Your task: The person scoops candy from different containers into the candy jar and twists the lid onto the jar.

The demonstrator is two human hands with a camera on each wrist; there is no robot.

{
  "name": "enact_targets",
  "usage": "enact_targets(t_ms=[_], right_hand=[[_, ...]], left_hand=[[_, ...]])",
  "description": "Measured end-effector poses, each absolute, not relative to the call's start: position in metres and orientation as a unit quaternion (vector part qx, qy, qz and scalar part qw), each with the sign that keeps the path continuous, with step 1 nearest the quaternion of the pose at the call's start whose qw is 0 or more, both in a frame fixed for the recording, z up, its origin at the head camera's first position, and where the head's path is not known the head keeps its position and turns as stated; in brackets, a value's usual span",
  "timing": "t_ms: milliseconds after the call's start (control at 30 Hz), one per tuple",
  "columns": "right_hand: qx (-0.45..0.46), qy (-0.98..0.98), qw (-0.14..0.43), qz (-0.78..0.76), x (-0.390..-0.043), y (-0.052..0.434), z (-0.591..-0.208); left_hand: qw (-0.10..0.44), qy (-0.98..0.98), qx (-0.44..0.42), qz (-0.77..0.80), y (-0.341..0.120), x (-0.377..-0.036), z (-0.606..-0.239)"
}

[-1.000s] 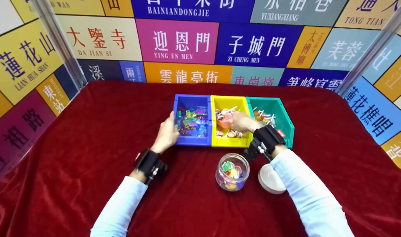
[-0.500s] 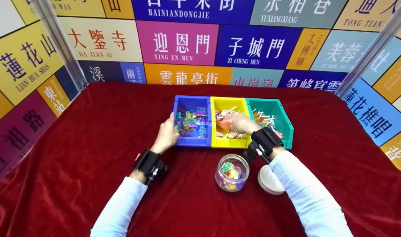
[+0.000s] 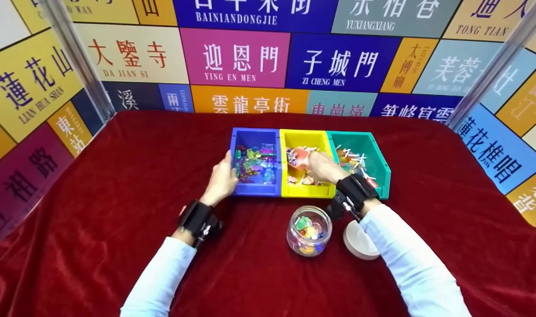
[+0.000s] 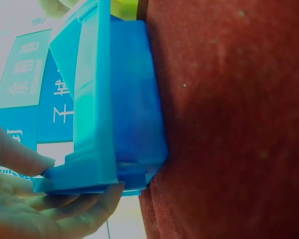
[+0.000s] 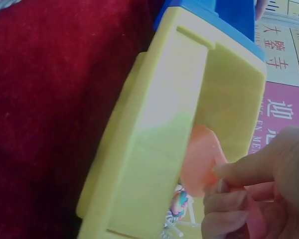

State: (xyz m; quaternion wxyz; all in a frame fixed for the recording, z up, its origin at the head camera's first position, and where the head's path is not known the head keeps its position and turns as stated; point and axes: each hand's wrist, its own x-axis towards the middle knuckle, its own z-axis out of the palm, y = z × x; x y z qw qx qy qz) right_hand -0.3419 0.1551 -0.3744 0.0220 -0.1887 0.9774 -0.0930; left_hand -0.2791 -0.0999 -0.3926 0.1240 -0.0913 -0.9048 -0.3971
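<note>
Scoop: your right hand [image 3: 321, 166] pinches a small orange scoop [image 3: 299, 155] inside the yellow bin [image 3: 306, 190]; in the right wrist view the fingers [image 5: 249, 169] are closed on its handle and the scoop [image 5: 199, 159] stands over the wrapped candies, probably to dig some up.
Yellow bin: it is the middle one of three bins in a row, toward the far edge of the table [image 3: 118, 176].
Left hand: your left hand [image 3: 222, 178] rests against the near left corner of the blue bin [image 3: 255, 190]; the left wrist view shows the fingers [image 4: 79, 209] curled under the rim and the thumb on it, so I think you hold the row steady.
Green bin: the green bin [image 3: 380, 165] touches the yellow one on the right; it holds lollipops.
Jar: an open glass jar [image 3: 308, 230] with a few coloured candies stands just before the yellow bin, near enough to tip the scoop in.
Lid: a white lid [image 3: 358, 241] lies beside the jar, partly under your right sleeve.
</note>
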Motion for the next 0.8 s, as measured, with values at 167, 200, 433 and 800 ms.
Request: enact_targets(t_ms=[167, 200, 433, 800], right_hand=[[-0.171, 0.977, 0.025, -0.126, -0.364, 0.165, -0.405], [-0.168, 0.977, 0.025, -0.132, -0.37, 0.167, -0.412], [-0.227, 0.966, -0.05, -0.111, -0.394, 0.181, -0.447], [-0.207, 0.958, 0.049, -0.192, -0.368, 0.174, -0.428]], left_hand=[[0.124, -0.905, -0.09, -0.396, -0.1, -0.278, -0.391], [0.126, -0.905, -0.089, -0.396, -0.1, -0.278, -0.391], [0.115, -0.903, -0.083, -0.405, -0.1, -0.279, -0.391], [0.122, -0.906, -0.086, -0.395, -0.099, -0.279, -0.391]])
